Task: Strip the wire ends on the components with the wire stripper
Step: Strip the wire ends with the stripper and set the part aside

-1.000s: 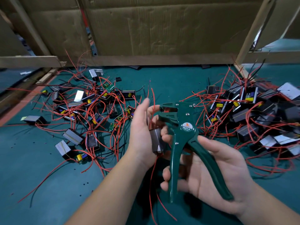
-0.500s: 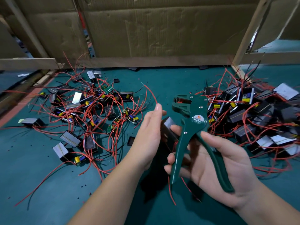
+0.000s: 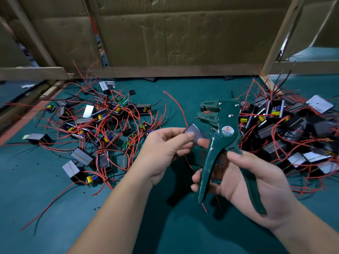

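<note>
We hold the green wire stripper (image 3: pixel 222 143) in our right hand (image 3: pixel 256 189) at lower right of centre, fingers wrapped round its spread handles, its jaws standing open and pointing to the upper left. A short red bit sits between the jaws; whether it is cut insulation we cannot tell. Our left hand (image 3: pixel 165 151), just left of the tool, pinches a small dark component (image 3: pixel 195 133) between thumb and fingertips. A second ago that component's red wire was up at the stripper's head; since then the tool has drawn off to the right and the component has come lower, clear of the jaws. Its red wire (image 3: pixel 174 101) now arcs free toward the upper middle of the frame. We judge that one strip is finished and this piece is being checked or turned for its next lead. On the green table (image 3: pixel 36 198) one scattered heap of components (image 3: pixel 102 125) lies at mid left and a denser heap (image 3: pixel 293 134) at mid right, so plenty of work seems to remain.
</note>
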`<state>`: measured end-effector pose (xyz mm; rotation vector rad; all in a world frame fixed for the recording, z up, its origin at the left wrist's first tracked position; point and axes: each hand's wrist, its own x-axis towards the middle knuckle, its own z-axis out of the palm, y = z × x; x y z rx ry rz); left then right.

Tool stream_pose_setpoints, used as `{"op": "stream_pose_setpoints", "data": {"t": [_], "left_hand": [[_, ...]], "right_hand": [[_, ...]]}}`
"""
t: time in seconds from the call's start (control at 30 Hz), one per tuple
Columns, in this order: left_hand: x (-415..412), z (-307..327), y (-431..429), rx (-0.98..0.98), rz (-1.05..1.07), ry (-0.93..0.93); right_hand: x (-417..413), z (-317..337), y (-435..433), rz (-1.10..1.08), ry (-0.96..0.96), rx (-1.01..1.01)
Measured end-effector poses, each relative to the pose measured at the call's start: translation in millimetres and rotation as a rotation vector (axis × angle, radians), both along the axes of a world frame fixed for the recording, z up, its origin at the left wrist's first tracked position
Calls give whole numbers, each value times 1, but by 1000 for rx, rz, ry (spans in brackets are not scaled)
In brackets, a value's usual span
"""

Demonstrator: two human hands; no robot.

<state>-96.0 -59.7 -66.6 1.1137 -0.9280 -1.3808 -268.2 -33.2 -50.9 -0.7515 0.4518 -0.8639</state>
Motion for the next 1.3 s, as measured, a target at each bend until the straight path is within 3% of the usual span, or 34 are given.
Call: {"op": "stream_pose_setpoints", "data": {"t": [0.3, 0.47, 0.67, 0.83, 1.07, 1.3], "left_hand": [[0, 3, 5, 61, -188, 142], [-2, 5, 3, 59, -178, 232], [5, 14, 0, 152, -45, 322], [10, 15, 0, 178, 16, 360], [9, 16, 2, 144, 87, 228], [11, 12, 2, 93, 136, 55]], "right_hand": [[-2, 3, -3, 41, -39, 42], [-8, 6, -4, 36, -56, -72], [-34, 23, -21, -338, -58, -334], [-61, 31, -46, -485, 78, -205], [-64, 25, -49, -525, 174, -213], [-51, 17, -39, -713, 308, -433]]}}
